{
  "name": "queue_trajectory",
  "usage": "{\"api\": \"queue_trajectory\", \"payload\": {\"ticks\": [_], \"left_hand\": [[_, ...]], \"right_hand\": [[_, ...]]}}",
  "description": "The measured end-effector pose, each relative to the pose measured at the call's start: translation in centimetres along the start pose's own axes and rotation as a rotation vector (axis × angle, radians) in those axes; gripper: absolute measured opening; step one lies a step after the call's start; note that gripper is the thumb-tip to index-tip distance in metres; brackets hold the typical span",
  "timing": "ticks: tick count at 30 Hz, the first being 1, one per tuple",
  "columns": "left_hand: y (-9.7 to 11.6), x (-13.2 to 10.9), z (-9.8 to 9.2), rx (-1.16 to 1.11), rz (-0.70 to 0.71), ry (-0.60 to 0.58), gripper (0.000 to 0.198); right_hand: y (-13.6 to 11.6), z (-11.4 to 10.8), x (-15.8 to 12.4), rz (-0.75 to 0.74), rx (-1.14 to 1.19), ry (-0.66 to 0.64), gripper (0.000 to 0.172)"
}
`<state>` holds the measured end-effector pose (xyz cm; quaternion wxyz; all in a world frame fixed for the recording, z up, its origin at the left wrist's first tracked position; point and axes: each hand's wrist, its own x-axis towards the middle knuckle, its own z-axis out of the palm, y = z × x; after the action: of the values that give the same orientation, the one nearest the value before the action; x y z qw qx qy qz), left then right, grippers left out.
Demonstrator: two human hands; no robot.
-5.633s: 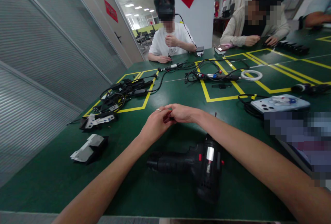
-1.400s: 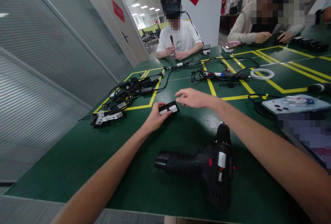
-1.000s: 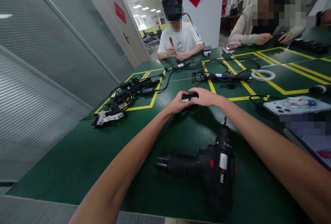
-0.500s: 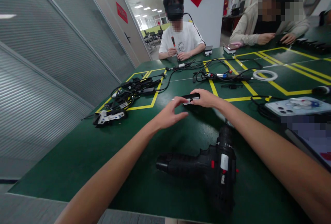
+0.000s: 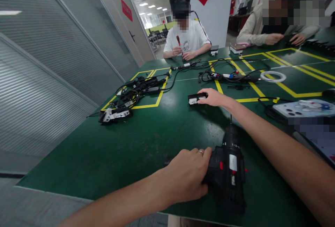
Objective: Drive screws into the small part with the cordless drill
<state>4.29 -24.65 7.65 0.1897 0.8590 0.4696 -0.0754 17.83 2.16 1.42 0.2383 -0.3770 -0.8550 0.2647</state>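
Observation:
A black cordless drill (image 5: 231, 171) lies on its side on the green table, its thin bit pointing away from me. My left hand (image 5: 187, 174) is wrapped round the drill's handle, which it mostly covers; a ring shows on one finger. Farther off, my right hand (image 5: 213, 97) grips the right end of a small black block-shaped part (image 5: 193, 99) with a white label on its near side. That part is at the table surface, beyond the drill bit; I cannot tell its exact kind.
Tangled black cables (image 5: 142, 89) and a black-and-white part (image 5: 115, 114) lie on the left. More cables and a white ring (image 5: 273, 77) are farther back. A phone (image 5: 305, 108) rests at right. Across the table, one person (image 5: 187, 40) holds a screwdriver (image 5: 178, 40); another person (image 5: 256, 31) sits right.
My left hand has left the black part and come back toward me onto the drill handle. My right hand still grips the part. The view has shifted slightly.

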Motion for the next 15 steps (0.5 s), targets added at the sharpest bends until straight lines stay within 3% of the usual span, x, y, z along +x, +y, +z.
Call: {"api": "queue_trajectory", "payload": {"ticks": [4,8,12,15], "left_hand": [[-0.5,-1.5,-0.4,-0.010,-0.050,-0.027,0.050],[-1.4,-5.5,-0.1,-0.064,-0.127,0.003,0.049],[-3.2,-10.1,0.7,-0.151,-0.206,0.112,0.053],[-4.9,-12.0,0.7,-0.268,-0.286,0.245,0.060]], "right_hand": [[0.5,-0.3,-0.1,0.028,0.039,0.031,0.047],[1.2,0.0,-0.2,0.022,0.131,0.075,0.050],[1.7,1.0,-0.3,0.045,0.213,0.125,0.057],[1.6,1.9,-0.3,0.040,0.253,0.182,0.058]]}}
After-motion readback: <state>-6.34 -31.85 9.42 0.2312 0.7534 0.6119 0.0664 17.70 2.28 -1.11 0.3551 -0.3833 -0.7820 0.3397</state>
